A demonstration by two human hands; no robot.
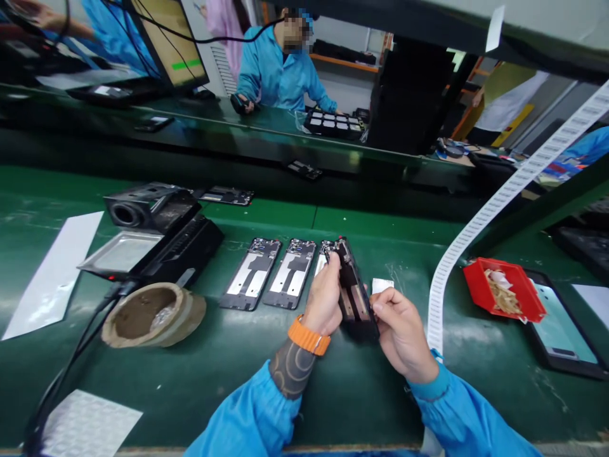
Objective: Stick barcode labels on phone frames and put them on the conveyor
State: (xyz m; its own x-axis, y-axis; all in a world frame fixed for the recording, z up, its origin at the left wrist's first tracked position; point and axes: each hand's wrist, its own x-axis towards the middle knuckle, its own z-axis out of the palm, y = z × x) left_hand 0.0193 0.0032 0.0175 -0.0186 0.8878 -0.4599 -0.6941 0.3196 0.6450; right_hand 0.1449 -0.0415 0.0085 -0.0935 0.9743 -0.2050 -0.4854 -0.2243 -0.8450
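My left hand (325,297) grips a dark phone frame (353,289) and holds it tilted up off the green bench. At the frame's near right edge, my right hand (402,331) pinches a small white label (382,285) between thumb and fingers. Two more phone frames (252,273) (291,273) lie flat side by side just left of my left hand. A third one (323,251) lies partly hidden behind that hand.
A black device with a metal plate (152,244) and a tape roll (150,314) stand at left. A white label strip (480,222) runs up to the right, beside a red tray (504,289) of scraps. A person in blue works across the belt.
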